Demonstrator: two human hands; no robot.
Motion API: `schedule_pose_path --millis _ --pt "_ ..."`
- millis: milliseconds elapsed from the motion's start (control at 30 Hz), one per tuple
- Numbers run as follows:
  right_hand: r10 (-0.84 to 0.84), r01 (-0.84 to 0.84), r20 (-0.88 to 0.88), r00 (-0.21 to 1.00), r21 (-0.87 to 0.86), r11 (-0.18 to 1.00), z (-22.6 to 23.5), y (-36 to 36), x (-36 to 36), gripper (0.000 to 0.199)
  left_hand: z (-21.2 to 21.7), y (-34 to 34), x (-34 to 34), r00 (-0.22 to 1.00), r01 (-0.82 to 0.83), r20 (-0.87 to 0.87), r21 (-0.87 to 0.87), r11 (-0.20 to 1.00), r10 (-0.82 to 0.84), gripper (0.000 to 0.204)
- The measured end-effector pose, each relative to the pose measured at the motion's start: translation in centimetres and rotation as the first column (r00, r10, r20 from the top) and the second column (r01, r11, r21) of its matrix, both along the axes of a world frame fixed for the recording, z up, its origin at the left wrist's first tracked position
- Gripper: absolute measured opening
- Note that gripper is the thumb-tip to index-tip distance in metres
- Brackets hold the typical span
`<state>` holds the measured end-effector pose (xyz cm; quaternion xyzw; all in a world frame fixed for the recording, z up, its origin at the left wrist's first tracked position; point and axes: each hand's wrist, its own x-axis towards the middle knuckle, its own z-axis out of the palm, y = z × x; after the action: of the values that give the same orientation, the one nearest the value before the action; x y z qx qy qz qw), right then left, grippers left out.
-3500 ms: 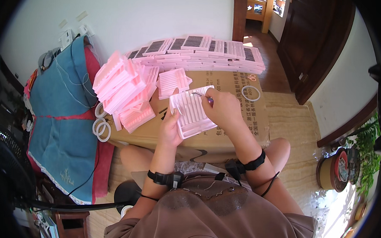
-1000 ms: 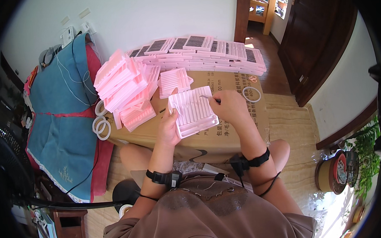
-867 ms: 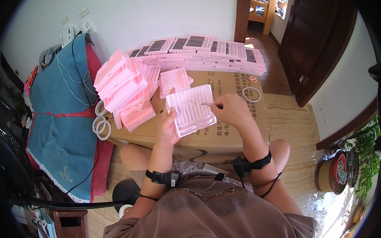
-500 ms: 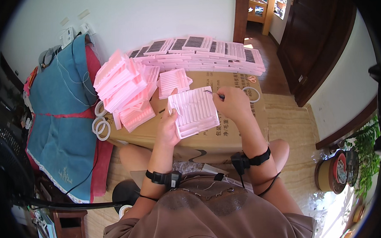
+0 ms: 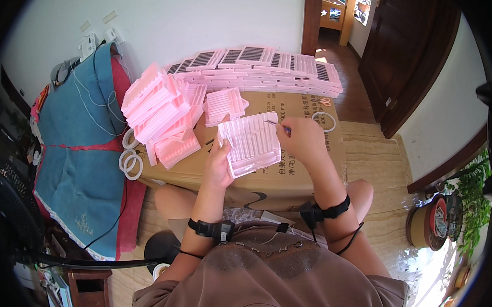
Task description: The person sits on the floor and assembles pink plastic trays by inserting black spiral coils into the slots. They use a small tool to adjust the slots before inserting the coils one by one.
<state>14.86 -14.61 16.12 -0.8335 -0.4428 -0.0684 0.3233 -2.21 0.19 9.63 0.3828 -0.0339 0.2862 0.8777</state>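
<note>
My left hand (image 5: pixel 219 167) grips a pale pink ribbed tray (image 5: pixel 252 147) by its left edge, with the thumb on top, and holds it tilted above a cardboard box. Closed around a thin dark tool with a bent tip (image 5: pixel 271 122), my right hand (image 5: pixel 304 139) is at the tray's upper right corner. The tip lies over the upper end of the tray's grooves; whether it touches them I cannot tell. Another pink ribbed tray (image 5: pixel 223 106) lies on the box just beyond. A leaning pile of pink trays (image 5: pixel 159 110) stands to the left.
Stacked pink trays with dark strips (image 5: pixel 253 71) line the far side of the cardboard box (image 5: pixel 307 170). White rings (image 5: pixel 130 165) lie at its left, and another white ring (image 5: pixel 324 121) at its right. Orange-handled scissors (image 5: pixel 325 102) lie near the far right corner.
The right hand and the dark tool have shifted slightly, and more of the bent tip shows over the tray. The tray has tilted a little; the left hand keeps its grip.
</note>
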Motion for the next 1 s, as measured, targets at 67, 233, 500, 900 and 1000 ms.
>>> schedule_pose_path --millis 67,233,500,900,1000 --pt "-0.021 0.021 0.013 1.000 0.031 0.999 -0.05 -0.05 -0.13 0.028 -0.02 -0.06 0.06 1.000 0.000 -0.002 -0.002 1.000 0.000 0.071" --pt "-0.098 0.098 -0.011 0.995 0.122 0.988 0.13 0.11 -0.10 0.028 -0.22 0.28 0.26 0.998 0.032 0.044 0.016 0.999 -0.033 0.068" --pt "-0.093 0.094 -0.013 0.996 0.115 0.989 0.84 0.03 -0.04 0.028 -0.12 0.20 0.07 0.999 0.021 0.032 0.004 1.000 -0.021 0.067" --pt "-0.092 0.092 0.010 0.996 0.011 0.996 0.11 0.64 -0.26 0.029 -0.12 -0.17 0.15 0.999 0.040 0.036 0.007 0.999 -0.041 0.070" --pt "-0.058 0.058 0.010 0.998 0.028 0.998 -0.08 0.67 -0.25 0.029 -0.12 -0.37 0.11 1.000 0.009 0.011 0.013 1.000 -0.009 0.074"
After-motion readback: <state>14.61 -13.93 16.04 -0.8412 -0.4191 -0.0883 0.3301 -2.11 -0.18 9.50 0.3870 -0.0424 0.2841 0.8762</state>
